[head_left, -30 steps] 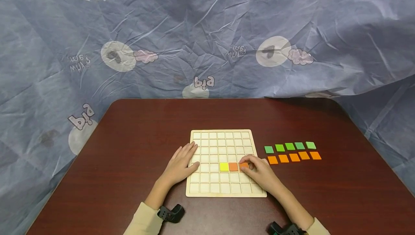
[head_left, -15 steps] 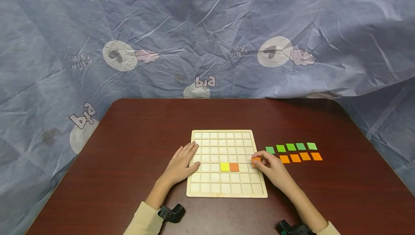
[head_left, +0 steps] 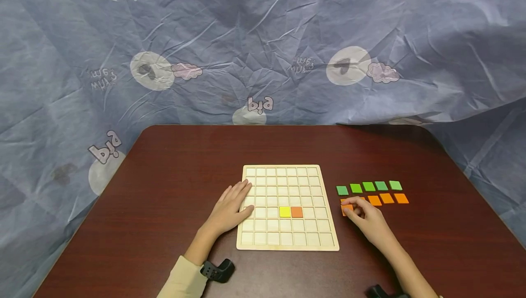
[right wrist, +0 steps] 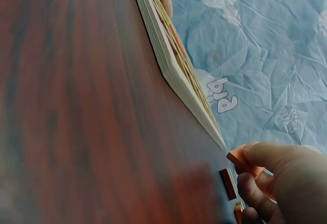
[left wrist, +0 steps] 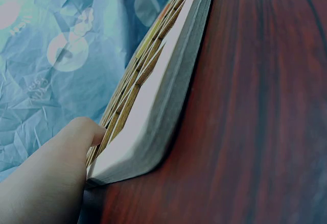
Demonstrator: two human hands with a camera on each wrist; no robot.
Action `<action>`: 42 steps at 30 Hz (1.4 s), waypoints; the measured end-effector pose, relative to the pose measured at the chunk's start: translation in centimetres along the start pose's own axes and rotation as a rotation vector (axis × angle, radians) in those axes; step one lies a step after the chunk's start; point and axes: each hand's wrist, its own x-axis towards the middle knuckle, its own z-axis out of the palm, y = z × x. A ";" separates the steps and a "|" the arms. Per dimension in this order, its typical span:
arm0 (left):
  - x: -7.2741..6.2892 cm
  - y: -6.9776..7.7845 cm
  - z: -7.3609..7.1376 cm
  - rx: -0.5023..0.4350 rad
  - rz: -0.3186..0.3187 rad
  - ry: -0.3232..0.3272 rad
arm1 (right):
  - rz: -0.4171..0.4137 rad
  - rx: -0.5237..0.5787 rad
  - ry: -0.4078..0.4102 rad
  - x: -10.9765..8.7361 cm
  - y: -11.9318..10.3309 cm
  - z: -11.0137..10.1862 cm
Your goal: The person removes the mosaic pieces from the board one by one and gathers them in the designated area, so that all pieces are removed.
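Note:
A pale wooden grid board (head_left: pixel 263 241) lies on the table. It bears a yellow tile (head_left: pixel 285 211) and, right beside it, a red-orange tile (head_left: pixel 297 211). My left hand (head_left: pixel 228 209) rests along the board's left edge with fingers extended; its thumb (left wrist: pixel 82 132) lies over the rim in the left wrist view. To the right of the board, my right hand (head_left: pixel 368 220) pinches an orange tile (head_left: pixel 347 210) between thumb and fingers. That tile overlaps the left end of a row of orange tiles (head_left: pixel 374 200), partly hidden by the hand.
A row of green tiles (head_left: pixel 368 186) lies just behind the orange row. All this stands on a dark reddish-brown table (head_left: pixel 185 161), with a grey-blue printed cloth (head_left: pixel 263 38) hanging behind its far edge. Black bands (head_left: pixel 218 270) sit on the wrists.
The right hand has lifted the orange tile from the cell right of the red-orange tile and carried it rightward to the orange row. The left hand keeps its place.

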 end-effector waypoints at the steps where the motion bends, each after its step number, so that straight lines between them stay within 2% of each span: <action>1: 0.0 0.0 0.0 0.000 0.000 0.000 | 0.008 -0.004 0.000 -0.1 0.1 -0.1; 13: 0.2 0.2 -0.1 0.007 0.000 0.001 | 0.019 -0.084 -0.007 -0.1 1.0 -0.4; 22: 0.0 0.1 0.2 0.010 0.000 0.006 | -0.073 -0.086 0.007 -0.4 1.3 -0.6; 31: -0.2 -0.1 0.4 0.014 -0.004 0.011 | -0.125 -0.115 0.017 -0.5 1.7 -0.3; 42: 0.0 -0.1 0.3 0.013 -0.003 0.007 | -0.128 -0.110 0.037 -0.5 1.6 -0.2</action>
